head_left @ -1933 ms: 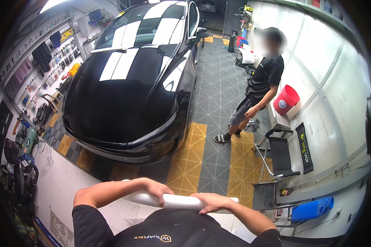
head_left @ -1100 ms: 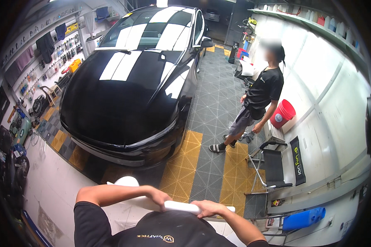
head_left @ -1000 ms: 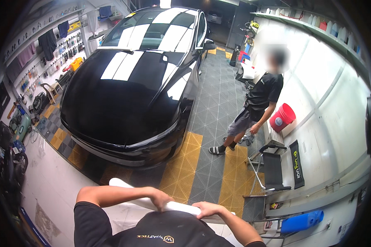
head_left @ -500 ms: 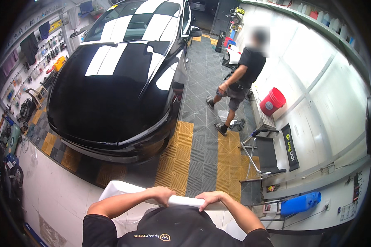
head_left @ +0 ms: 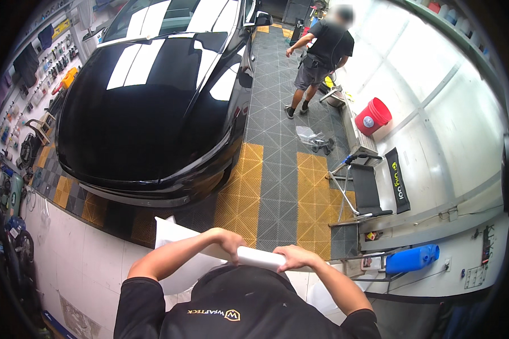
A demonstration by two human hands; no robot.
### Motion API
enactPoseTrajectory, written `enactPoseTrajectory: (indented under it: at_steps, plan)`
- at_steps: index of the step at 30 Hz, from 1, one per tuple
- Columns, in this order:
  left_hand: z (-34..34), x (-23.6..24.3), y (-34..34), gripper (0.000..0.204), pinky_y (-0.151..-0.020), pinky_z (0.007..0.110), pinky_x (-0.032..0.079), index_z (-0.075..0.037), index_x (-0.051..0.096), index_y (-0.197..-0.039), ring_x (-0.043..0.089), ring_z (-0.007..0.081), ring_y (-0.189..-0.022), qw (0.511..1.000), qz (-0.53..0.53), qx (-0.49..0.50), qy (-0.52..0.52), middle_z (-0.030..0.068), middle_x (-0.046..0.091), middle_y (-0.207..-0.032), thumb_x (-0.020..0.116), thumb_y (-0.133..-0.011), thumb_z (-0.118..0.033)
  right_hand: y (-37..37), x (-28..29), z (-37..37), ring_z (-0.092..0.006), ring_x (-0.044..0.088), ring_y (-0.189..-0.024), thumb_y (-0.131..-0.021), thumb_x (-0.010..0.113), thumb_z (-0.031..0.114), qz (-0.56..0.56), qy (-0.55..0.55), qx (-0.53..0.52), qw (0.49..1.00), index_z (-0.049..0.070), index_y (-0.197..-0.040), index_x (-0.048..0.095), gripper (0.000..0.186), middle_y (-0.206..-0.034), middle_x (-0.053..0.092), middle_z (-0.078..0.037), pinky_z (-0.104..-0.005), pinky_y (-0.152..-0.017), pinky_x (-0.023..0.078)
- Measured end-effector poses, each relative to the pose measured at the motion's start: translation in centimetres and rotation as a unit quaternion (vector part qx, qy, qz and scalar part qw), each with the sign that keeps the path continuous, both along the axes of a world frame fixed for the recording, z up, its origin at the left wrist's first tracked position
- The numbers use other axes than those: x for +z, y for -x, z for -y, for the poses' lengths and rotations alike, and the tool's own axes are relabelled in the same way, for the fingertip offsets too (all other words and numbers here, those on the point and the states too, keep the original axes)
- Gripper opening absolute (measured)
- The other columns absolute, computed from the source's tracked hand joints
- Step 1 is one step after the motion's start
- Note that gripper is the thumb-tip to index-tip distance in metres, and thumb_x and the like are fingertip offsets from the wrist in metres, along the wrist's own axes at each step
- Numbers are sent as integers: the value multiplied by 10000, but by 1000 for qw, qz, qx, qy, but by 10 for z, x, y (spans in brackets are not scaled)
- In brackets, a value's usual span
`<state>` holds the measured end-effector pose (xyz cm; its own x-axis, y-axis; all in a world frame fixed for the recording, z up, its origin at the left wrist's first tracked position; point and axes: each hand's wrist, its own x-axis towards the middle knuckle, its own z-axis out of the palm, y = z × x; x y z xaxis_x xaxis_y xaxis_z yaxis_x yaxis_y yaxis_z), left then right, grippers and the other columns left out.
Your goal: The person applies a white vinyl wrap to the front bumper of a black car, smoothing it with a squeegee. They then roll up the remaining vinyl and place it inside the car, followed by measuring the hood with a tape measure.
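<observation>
At the lower middle, both forearms reach in to a white roll of sheet material [head_left: 261, 258] held against my black-shirted body. My left hand [head_left: 231, 244] grips its left portion with fingers curled round it. My right hand [head_left: 293, 257] is closed on its right portion, thumb along the near side. A loose white sheet [head_left: 175, 236] spreads out from the roll on the left, partly hidden behind my left arm. Beyond my hands stands a glossy black car [head_left: 138, 130] with white rectangular panels on its hood and windshield area.
A co-worker [head_left: 322, 53] stands beside the car's far right. Along the right wall are a red bucket [head_left: 373, 116], a black folding chair [head_left: 367, 189] and a blue jug [head_left: 413, 258]. Clear plastic [head_left: 311, 135] lies on the tiled floor [head_left: 271, 186]. Shelves of bottles line the left wall.
The co-worker has turned and walked away along the right side of the car. The view has shifted, and the white sheet now flares out more at the left of the roll.
</observation>
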<state>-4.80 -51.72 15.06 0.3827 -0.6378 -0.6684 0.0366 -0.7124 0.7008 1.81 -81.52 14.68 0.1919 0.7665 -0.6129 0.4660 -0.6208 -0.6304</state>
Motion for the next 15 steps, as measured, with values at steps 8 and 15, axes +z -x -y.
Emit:
enactPoseTrajectory:
  at_steps: [8,15]
  plan:
    - [14,16,-30,684,-895,459,545,-91,655,-1249,693,364,-1054,980,146,-75,-115,183,729,-1095,868,-644,-328,-32,-16,5,-252,615,-1160,-701,867,411,-249,-59,-107,961,-8,-1286,605,766,-1194,676,-147,-376,-990,473]
    - [29,65,-121,623,-838,457,558,-59,713,-1122,716,332,-985,962,210,-8,-174,158,741,-1027,868,-661,-448,-91,-15,15,-361,703,-963,-691,838,398,48,-130,-170,976,93,-1090,671,529,-999,731,-168,-446,-838,549]
